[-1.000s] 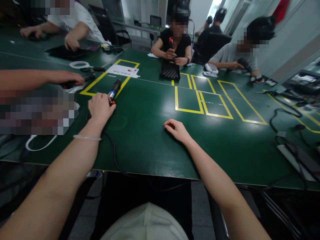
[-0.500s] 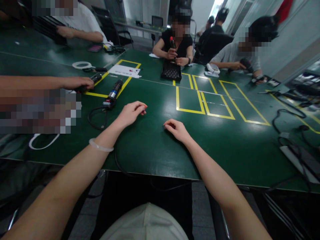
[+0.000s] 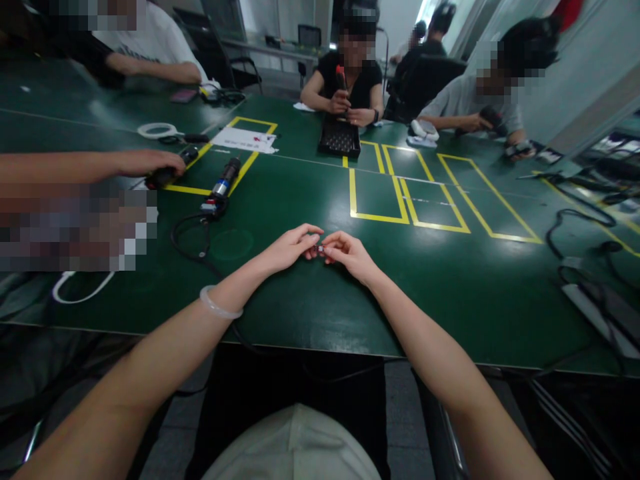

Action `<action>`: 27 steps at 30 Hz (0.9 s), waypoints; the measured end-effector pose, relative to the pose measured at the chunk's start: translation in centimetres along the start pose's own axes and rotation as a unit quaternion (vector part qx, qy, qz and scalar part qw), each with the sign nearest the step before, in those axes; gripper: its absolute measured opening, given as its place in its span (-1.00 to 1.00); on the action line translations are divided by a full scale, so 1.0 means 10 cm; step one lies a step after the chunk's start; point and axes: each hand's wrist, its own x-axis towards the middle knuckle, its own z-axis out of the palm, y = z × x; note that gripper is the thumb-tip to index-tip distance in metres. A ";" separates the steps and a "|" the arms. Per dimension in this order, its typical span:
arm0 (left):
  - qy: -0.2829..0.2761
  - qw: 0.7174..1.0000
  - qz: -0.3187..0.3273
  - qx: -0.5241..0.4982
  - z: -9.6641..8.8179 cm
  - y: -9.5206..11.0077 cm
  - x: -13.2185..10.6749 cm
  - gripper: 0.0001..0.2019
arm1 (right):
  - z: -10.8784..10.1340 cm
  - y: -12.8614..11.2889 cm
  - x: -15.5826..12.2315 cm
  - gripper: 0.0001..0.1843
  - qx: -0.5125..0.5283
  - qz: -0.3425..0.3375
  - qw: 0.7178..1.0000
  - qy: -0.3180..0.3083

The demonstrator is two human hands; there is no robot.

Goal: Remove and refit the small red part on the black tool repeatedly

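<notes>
My left hand (image 3: 287, 248) and my right hand (image 3: 350, 253) meet over the green table (image 3: 300, 300), fingertips pinched together on a small dark part (image 3: 319, 249) between them. A pale bangle (image 3: 220, 307) sits on my left wrist. An electric screwdriver (image 3: 223, 183) with a blue band lies on the table to the far left of my hands, its black cable (image 3: 187, 240) looping back toward me. Neither hand touches it.
Yellow tape rectangles (image 3: 410, 200) mark the table ahead. A black parts tray (image 3: 340, 139) stands before a seated person opposite. Another person's arm (image 3: 90, 163) reaches in from the left, holding a tool. Cables and a power strip (image 3: 590, 293) lie at the right. A white paper (image 3: 244, 140) lies far left.
My left hand let go of the screwdriver, swung right across the table and met my right hand. Both now pinch the small part.
</notes>
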 end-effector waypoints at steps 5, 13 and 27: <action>0.009 0.998 -0.002 0.055 -0.01 -0.08 0.02 -0.54 | -0.03 0.02 0.01 -0.58 -0.040 -0.022 0.998 0.032; -0.021 0.991 0.022 0.132 -0.01 -0.08 -0.03 -0.61 | -0.06 0.10 0.03 -0.63 -0.090 -0.053 0.994 0.028; 0.007 0.990 0.036 0.137 0.01 0.00 -0.07 -0.69 | -0.07 0.10 0.01 -0.67 -0.103 -0.063 0.992 0.037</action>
